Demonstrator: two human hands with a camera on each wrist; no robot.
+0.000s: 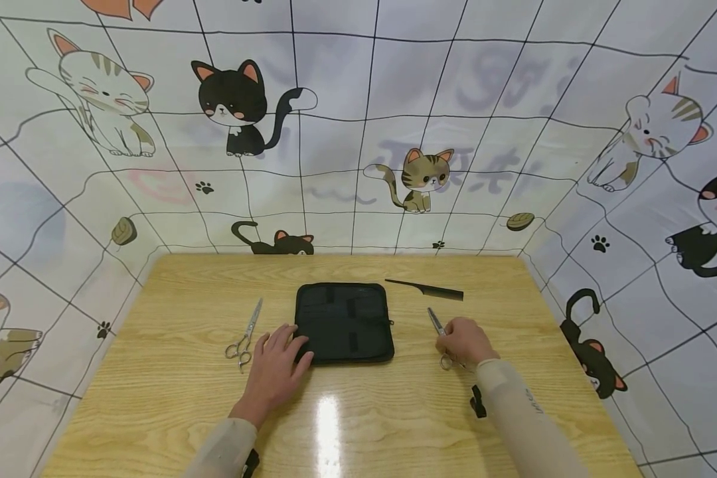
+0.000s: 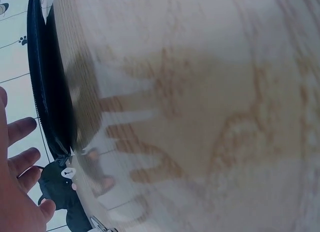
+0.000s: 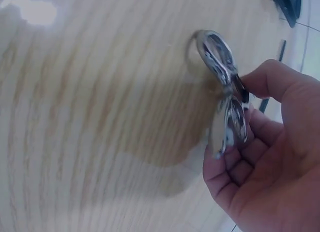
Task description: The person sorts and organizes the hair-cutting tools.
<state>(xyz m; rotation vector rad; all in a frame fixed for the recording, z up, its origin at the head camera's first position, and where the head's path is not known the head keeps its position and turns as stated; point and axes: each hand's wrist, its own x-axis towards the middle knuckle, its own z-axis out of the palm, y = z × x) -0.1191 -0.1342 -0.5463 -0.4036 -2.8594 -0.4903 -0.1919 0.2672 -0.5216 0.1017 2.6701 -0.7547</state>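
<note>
A black zip case (image 1: 343, 325) lies flat on the table between my hands. My left hand (image 1: 275, 372) is at its lower left corner with the fingers spread and loosely bent; whether they touch it I cannot tell. In the left wrist view, the case (image 2: 47, 82) stands just beyond the fingertips. My right hand (image 1: 466, 340) pinches a pair of silver scissors (image 3: 225, 74) between thumb and fingers. Their blades point away from me, and the finger rings face the right wrist camera. Left of the case lies another pair of silver scissors (image 1: 247, 335), tips pointing away.
A black tail comb (image 1: 436, 291) lies behind the right hand, to the right of the case. The wooden table (image 1: 173, 299) meets cat-patterned cloth walls (image 1: 334, 133) at the back and sides. Light glares off the tabletop near the front middle.
</note>
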